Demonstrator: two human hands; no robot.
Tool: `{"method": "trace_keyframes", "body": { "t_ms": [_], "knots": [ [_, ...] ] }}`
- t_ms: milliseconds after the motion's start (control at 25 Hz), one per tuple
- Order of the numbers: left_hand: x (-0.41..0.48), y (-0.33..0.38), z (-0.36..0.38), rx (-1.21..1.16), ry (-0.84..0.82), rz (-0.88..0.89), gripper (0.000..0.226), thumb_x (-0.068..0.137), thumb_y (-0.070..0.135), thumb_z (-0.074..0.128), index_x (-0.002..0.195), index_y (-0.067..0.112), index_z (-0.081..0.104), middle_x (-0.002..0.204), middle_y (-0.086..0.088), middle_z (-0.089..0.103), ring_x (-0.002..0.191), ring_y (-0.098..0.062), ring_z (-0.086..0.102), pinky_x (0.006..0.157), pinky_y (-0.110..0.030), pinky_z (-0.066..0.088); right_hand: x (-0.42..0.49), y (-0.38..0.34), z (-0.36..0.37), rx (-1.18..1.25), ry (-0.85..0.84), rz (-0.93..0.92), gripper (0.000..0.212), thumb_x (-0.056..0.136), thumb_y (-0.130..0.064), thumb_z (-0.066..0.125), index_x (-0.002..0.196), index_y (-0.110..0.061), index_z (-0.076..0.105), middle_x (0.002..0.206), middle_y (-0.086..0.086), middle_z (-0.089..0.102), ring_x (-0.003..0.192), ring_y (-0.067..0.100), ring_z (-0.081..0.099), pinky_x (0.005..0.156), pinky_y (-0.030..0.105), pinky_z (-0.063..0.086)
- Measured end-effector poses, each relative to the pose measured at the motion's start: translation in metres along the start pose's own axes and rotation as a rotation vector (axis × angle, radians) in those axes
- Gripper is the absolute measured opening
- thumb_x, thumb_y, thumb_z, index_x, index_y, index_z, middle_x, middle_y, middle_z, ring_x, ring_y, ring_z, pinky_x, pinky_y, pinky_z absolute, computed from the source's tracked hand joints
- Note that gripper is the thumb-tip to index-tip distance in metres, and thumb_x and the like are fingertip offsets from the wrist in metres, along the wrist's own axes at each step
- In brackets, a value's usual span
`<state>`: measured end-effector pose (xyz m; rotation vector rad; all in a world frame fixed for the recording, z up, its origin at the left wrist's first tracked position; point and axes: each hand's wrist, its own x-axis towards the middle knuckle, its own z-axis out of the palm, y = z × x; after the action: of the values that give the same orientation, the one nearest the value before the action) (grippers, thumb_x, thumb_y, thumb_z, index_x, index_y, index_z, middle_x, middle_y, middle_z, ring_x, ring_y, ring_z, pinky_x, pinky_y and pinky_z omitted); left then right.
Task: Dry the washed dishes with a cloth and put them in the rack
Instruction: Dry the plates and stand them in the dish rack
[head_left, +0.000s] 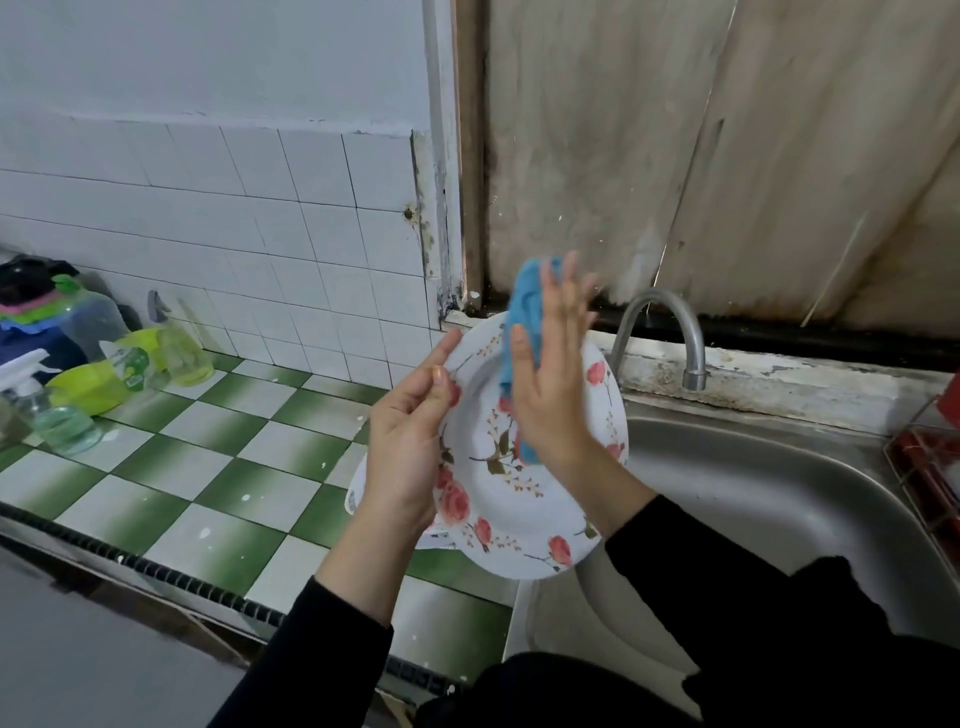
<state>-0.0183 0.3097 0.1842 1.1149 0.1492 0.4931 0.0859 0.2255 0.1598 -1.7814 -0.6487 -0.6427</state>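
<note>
Centre frame, left hand (402, 447) grips the floral plate (524, 467); right hand (550, 384), fingers spread, presses the blue cloth (527, 306) on it. Drying underway. Next, probably the red rack (930, 467), right edge.

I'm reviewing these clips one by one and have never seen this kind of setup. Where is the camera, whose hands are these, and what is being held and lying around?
There is no machine here. The single picture comes from a wide-angle camera worn on a person's head, looking down at their own two bare hands.

The left hand grips the rim of a white plate with pink flowers, held tilted above the counter's edge beside the sink. The right hand presses a blue cloth flat against the plate's face, drying it.

To the right is a steel sink with a curved tap. To the left, the green-and-white tiled counter carries clear spray bottles and yellow-green containers near the wall. A red wire item shows at the right edge; it may be the rack, but too little is visible to say.
</note>
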Motion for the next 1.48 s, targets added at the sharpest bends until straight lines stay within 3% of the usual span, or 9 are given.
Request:
{"method": "trace_keyframes", "body": {
  "t_ms": [200, 440, 600, 680, 800, 1000, 1120, 1360, 1480],
  "knots": [
    [0.012, -0.002, -0.016, -0.123, 0.004, -0.038, 0.035, 0.101, 0.003, 0.038, 0.129, 0.008, 0.057, 0.118, -0.004, 0.07, 0.112, -0.018, 0.065, 0.091, -0.025, 0.054, -0.061, -0.046, 0.029, 0.197, -0.346, 0.045, 0.054, 0.104, -0.02, 0.036, 0.153, -0.023, 0.014, 0.163, -0.007, -0.001, 0.15, 0.012, -0.009, 0.123, 0.041, 0.002],
    [0.016, 0.009, -0.021, -0.119, 0.17, 0.055, 0.027, 0.102, 0.012, 0.04, 0.117, 0.019, 0.062, 0.063, 0.009, 0.064, 0.066, -0.004, 0.064, 0.068, -0.018, 0.055, -0.073, -0.013, -0.006, -0.02, -0.679, -0.152, 0.055, 0.103, -0.024, 0.038, 0.154, -0.019, 0.019, 0.162, -0.007, 0.008, 0.148, 0.003, -0.006, 0.122, 0.03, -0.002],
    [0.017, 0.008, -0.023, -0.066, 0.191, 0.044, 0.028, 0.099, 0.008, 0.046, 0.109, 0.01, 0.071, 0.096, 0.0, 0.074, 0.07, -0.005, 0.062, 0.068, -0.019, 0.054, -0.052, 0.057, -0.032, -0.328, -0.412, -0.09, 0.058, 0.099, -0.034, 0.034, 0.153, -0.031, 0.012, 0.163, -0.006, 0.0, 0.149, 0.014, -0.013, 0.12, 0.051, 0.0],
    [0.015, 0.002, -0.018, -0.011, 0.163, 0.023, 0.033, 0.099, 0.007, 0.044, 0.125, -0.011, 0.056, 0.094, 0.013, 0.074, 0.073, -0.001, 0.066, 0.07, -0.017, 0.055, -0.029, 0.07, -0.032, -0.337, -0.246, -0.007, 0.058, 0.101, -0.035, 0.034, 0.153, -0.029, 0.011, 0.163, 0.0, -0.005, 0.148, 0.019, -0.016, 0.12, 0.038, -0.008],
    [0.011, -0.005, -0.007, 0.038, 0.073, 0.02, 0.03, 0.1, 0.006, 0.044, 0.109, -0.02, 0.055, 0.103, 0.024, 0.071, 0.087, 0.0, 0.068, 0.078, -0.022, 0.055, 0.003, 0.041, -0.011, -0.217, -0.054, 0.037, 0.057, 0.103, -0.029, 0.034, 0.154, -0.017, 0.012, 0.162, 0.01, -0.005, 0.149, 0.025, -0.014, 0.12, 0.033, -0.01],
    [0.025, 0.012, -0.02, -0.063, 0.072, 0.036, 0.03, 0.098, 0.007, 0.046, 0.099, 0.018, 0.074, 0.131, -0.015, 0.06, 0.092, -0.014, 0.069, 0.078, -0.023, 0.056, -0.061, -0.014, 0.026, 0.048, -0.497, -0.192, 0.058, 0.101, -0.027, 0.035, 0.153, -0.013, 0.011, 0.162, 0.002, -0.001, 0.15, 0.014, -0.006, 0.122, 0.041, 0.002],
    [0.026, 0.023, -0.038, 0.018, 0.117, 0.072, 0.044, 0.096, 0.01, 0.051, 0.06, 0.018, 0.075, 0.129, 0.002, 0.063, 0.1, -0.008, 0.067, 0.078, -0.021, 0.055, -0.071, 0.041, -0.001, -0.314, -0.554, -0.193, 0.059, 0.101, -0.043, 0.026, 0.154, -0.025, 0.01, 0.163, -0.002, -0.002, 0.15, 0.017, -0.01, 0.119, 0.057, 0.001],
    [0.015, 0.001, -0.015, 0.119, 0.002, 0.057, 0.038, 0.096, 0.006, 0.047, 0.125, -0.02, 0.049, 0.09, 0.024, 0.072, 0.092, 0.001, 0.067, 0.085, -0.021, 0.055, -0.016, 0.039, 0.005, -0.223, 0.017, -0.024, 0.059, 0.101, -0.034, 0.04, 0.153, -0.018, 0.018, 0.162, 0.006, -0.004, 0.149, 0.021, -0.014, 0.121, 0.05, 0.0],
    [0.02, 0.008, -0.014, 0.024, -0.021, 0.032, 0.03, 0.097, 0.003, 0.047, 0.123, -0.005, 0.059, 0.092, 0.01, 0.074, 0.093, -0.007, 0.068, 0.085, -0.022, 0.055, -0.044, -0.005, 0.032, -0.002, -0.197, -0.091, 0.061, 0.102, -0.04, 0.032, 0.153, -0.013, 0.013, 0.162, 0.001, -0.004, 0.15, 0.019, -0.01, 0.121, 0.049, 0.002]
  ]
}}
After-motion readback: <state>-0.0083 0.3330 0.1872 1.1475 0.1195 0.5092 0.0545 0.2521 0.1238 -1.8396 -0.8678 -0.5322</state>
